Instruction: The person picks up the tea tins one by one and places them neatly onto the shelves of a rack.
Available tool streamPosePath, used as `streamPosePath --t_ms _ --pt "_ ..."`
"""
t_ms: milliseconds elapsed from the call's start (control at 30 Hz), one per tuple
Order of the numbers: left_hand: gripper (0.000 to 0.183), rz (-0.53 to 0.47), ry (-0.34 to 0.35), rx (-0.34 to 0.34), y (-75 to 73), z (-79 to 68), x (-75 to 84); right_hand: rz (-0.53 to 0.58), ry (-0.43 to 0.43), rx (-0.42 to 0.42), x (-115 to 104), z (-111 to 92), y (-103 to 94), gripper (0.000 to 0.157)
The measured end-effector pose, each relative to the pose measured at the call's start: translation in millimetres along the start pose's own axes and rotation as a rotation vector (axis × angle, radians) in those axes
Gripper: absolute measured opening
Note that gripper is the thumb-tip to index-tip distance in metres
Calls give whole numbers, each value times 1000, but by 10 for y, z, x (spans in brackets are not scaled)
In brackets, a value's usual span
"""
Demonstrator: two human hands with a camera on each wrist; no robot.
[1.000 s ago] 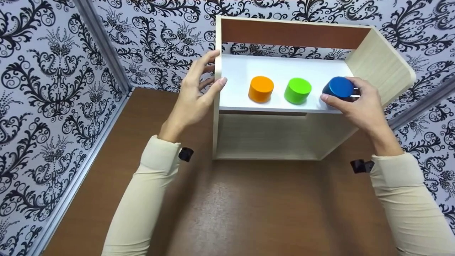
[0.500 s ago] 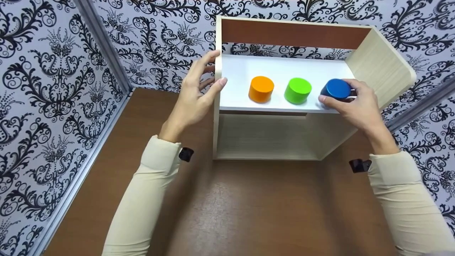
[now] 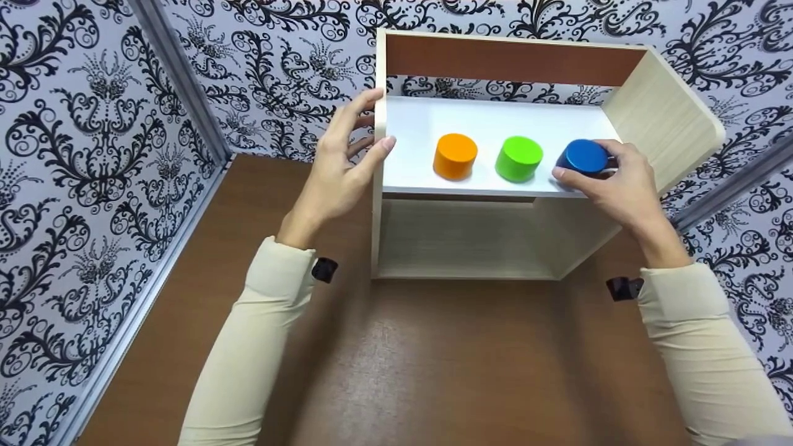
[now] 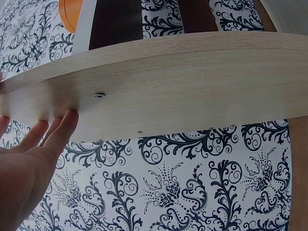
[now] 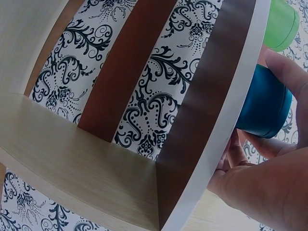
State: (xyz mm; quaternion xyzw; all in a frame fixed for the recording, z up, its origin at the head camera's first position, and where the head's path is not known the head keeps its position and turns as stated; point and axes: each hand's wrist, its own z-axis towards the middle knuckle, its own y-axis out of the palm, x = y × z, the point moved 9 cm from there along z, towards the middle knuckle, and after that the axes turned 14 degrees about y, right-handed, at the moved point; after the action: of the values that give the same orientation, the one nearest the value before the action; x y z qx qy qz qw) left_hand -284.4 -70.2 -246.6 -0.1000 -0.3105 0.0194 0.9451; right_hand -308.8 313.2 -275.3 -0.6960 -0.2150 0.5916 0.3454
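Observation:
My right hand (image 3: 629,186) grips a blue cylinder (image 3: 582,155) on the white shelf board (image 3: 433,114), thumb at its front and fingers behind its right side. Up close in the right wrist view, the blue cylinder (image 5: 264,103) stands at the board's front edge. To its left, an orange cylinder (image 3: 455,157) and a green cylinder (image 3: 519,159) stand upright in a row. My left hand (image 3: 341,164) holds the left side panel (image 3: 380,118) of the small wooden shelf unit, thumb over its front edge. Fingertips (image 4: 71,118) press the panel's outer face in the left wrist view.
Below the white board lies an open lower compartment (image 3: 464,238). A brown back strip (image 3: 514,59) runs between the side panels. The unit stands on a brown wood surface (image 3: 446,359), with patterned walls (image 3: 272,74) behind and at both sides.
My right hand has slid the blue cylinder slightly left and toward the front edge. The left hand, the orange cylinder and the green cylinder have stayed in place.

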Motion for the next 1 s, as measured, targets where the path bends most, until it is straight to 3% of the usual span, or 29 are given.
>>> streamPosePath --t_ms 1000 --pt "54 3 -3 8 -1 -6 18 -40 -9 -1 -14 21 34 90"
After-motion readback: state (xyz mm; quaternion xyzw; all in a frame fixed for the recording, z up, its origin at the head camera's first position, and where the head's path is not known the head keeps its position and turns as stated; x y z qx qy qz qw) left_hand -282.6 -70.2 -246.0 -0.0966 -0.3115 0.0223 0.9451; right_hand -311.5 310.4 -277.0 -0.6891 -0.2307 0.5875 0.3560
